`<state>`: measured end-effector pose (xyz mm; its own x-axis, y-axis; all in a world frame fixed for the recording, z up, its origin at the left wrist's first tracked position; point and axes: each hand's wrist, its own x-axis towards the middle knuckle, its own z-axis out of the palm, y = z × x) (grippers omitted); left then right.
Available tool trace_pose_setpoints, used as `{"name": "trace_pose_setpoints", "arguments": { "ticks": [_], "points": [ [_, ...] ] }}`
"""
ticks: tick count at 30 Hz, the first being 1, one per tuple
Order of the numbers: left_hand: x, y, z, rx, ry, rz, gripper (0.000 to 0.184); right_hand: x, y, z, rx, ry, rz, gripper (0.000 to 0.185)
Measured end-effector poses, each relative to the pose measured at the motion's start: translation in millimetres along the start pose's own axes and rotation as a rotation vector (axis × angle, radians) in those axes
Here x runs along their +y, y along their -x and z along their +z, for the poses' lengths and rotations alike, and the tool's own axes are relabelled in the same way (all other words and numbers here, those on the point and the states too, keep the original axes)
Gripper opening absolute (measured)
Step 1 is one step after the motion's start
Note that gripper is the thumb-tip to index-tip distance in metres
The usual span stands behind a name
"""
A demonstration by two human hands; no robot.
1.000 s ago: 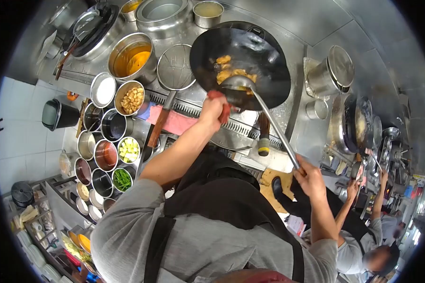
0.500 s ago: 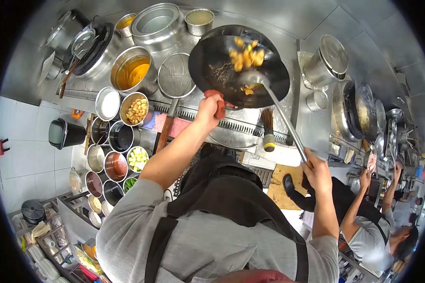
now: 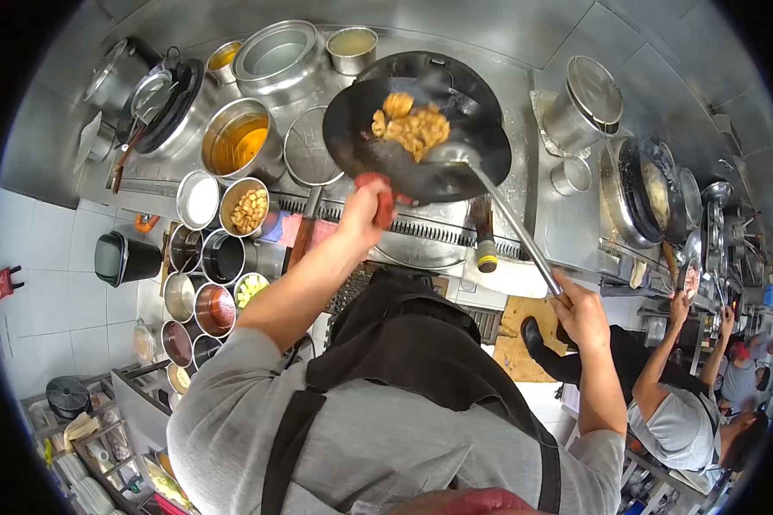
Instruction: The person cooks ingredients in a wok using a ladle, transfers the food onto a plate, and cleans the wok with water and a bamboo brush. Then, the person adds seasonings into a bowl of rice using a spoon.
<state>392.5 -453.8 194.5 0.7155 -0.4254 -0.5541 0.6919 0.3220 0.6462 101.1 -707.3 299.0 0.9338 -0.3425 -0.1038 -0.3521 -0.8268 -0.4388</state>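
My left hand (image 3: 362, 210) is closed on the near side of a black wok (image 3: 352, 120), with a folded red cloth (image 3: 383, 204) in its grip. Brown chunks of food (image 3: 416, 130) are blurred over the middle of the wok. In my right hand (image 3: 582, 313) is the end of a long-handled ladle (image 3: 517, 225); its bowl sits low in the wok at the right, beside the food. A second dark wok rim (image 3: 481, 77) shows behind the tilted one.
On the left stand a pot of orange oil (image 3: 245, 142), a wire strainer (image 3: 312, 150), a pot of cubes (image 3: 249, 210) and several sauce pots. A brush (image 3: 484, 236) lies at the stove's front edge. To the right, a co-worker (image 3: 678, 429) handles another pan.
The wok has shifted slightly left with my left hand. The food, earlier tossed high at the right, now lies lower and farther left. The ladle has tipped along with it.
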Motion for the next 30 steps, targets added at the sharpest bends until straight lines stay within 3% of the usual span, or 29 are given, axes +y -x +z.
{"name": "trace_pose_setpoints", "arguments": {
  "ticks": [1, 4, 6, 10, 11, 12, 15, 17, 21, 24, 25, 28, 30],
  "points": [
    [3.1, -13.7, 8.6, 0.047, -0.026, -0.016, 0.015, -1.4, -6.1, -4.4, -0.03, -0.009, 0.0, 0.047],
    [-12.8, -65.8, 2.5, -0.072, -0.119, -0.039, 0.013, 4.3, -49.5, 8.7, -0.107, 0.074, -0.054, 0.048],
    [-24.8, -77.5, 9.6, 0.016, -0.102, 0.007, 0.006, 27.4, -84.2, 59.8, 0.025, 0.183, -0.141, 0.046],
    [-91.3, -86.7, -87.9, -0.329, -0.174, -0.017, 0.03, 3.9, -89.0, 80.5, 0.111, 0.231, -0.038, 0.048],
    [-61.7, 8.5, -17.4, 0.051, 0.032, 0.136, 0.021, -0.2, -75.4, 67.9, 0.13, 0.226, -0.038, 0.048],
    [-70.7, 7.2, -46.7, 0.147, -0.066, -0.001, 0.018, -1.1, -56.3, 52.9, 0.11, 0.162, -0.046, 0.05],
    [-42.2, 0.2, -30.4, 0.02, 0.041, 0.095, 0.014, 7.5, -22.4, 18.6, 0.017, 0.029, -0.089, 0.054],
    [-9.7, -8.7, 8.2, 0.02, 0.034, 0.017, 0.005, 3.8, -26.3, 7.4, -0.037, -0.023, -0.037, 0.05],
    [-17.2, -75.3, 9.6, -0.006, -0.108, -0.037, 0.014, 15.4, -74.6, 40.1, -0.021, 0.257, -0.164, 0.05],
    [-53.1, -94.8, -37.2, -0.089, -0.171, -0.07, 0.023, 19.2, -100.1, 82.3, 0.055, 0.36, -0.085, 0.052],
    [-60.6, -83.8, -44.4, -0.184, -0.213, -0.062, 0.026, 9.0, -96.0, 80.0, 0.057, 0.294, -0.03, 0.053],
    [-46.1, 0.5, -12.7, 0.036, -0.098, 0.019, 0.019, -1.6, -60.7, 66.6, 0.103, 0.075, 0.006, 0.054],
    [-30.4, -30.4, -5.1, 0.024, -0.025, 0.024, 0.015, 0.2, -39.2, 63.8, 0.162, -0.188, 0.074, 0.054]
  ]
}}
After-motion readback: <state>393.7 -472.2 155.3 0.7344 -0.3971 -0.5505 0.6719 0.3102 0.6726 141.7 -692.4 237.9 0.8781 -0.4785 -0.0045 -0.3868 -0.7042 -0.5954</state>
